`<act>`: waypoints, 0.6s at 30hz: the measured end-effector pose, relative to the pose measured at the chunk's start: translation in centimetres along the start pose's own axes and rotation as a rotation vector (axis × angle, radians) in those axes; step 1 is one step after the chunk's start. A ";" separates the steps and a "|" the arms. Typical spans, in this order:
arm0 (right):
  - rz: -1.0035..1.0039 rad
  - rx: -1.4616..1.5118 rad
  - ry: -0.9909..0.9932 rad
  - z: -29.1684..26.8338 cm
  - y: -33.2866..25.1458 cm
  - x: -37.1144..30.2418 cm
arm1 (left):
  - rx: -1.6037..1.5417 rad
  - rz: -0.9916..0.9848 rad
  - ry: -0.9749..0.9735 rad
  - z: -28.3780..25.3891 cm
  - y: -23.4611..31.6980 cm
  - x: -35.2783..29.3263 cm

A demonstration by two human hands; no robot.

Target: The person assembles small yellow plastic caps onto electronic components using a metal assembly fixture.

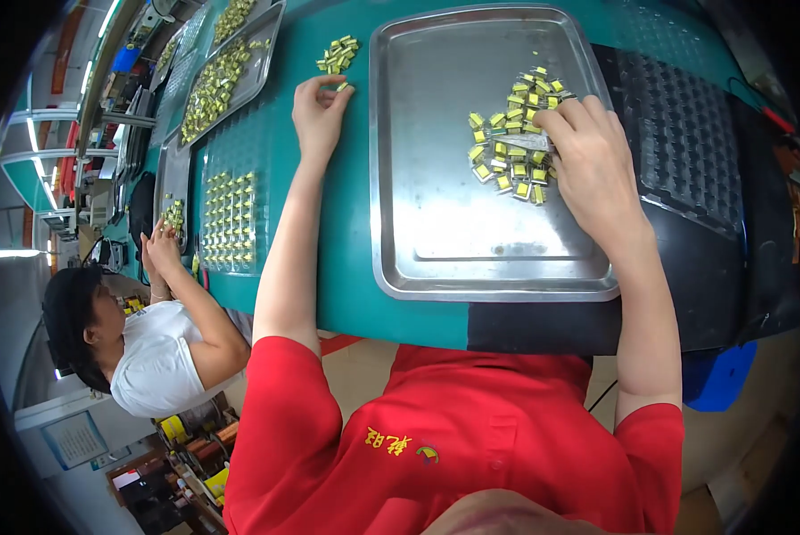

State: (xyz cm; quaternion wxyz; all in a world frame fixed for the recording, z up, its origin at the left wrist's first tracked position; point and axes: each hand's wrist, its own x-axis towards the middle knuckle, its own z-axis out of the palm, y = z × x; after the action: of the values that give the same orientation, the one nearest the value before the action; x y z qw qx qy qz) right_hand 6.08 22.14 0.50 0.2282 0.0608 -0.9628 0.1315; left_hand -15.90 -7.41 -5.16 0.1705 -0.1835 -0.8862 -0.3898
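My left hand is pinched on a small yellow-taped transformer above the green mat, just below a loose pile of similar transformers. My right hand is closed on a pointed metal tool that looks like tweezers; its tip points left, and the fingers hide its other end. The tool lies across a heap of yellow-taped transformers on a shallow metal tray. One tiny yellow bit sits apart above the heap.
Clear plastic trays with moulded pockets lie at right on a black mat. A plastic tray of transformers in rows is left of my arm. Farther left, a metal tray holds many more. A co-worker in a white shirt works at far left.
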 end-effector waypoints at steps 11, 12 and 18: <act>-0.004 -0.024 0.032 0.4 1.1 -0.2 | 0.194 0.205 0.193 2.6 -1.4 3.5; -0.011 -0.022 0.030 0.4 1.1 -0.1 | 0.187 0.206 0.187 2.5 -1.3 2.9; 0.030 -0.048 0.018 0.3 1.3 -0.2 | -0.025 0.350 -0.225 1.3 8.2 -2.7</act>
State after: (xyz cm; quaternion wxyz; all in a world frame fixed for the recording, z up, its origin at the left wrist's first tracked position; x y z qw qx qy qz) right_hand 5.94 23.31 -0.15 0.2363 0.0399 -0.9643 0.1122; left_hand -10.01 -1.80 -2.01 0.1333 -0.3792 -0.8493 -0.3424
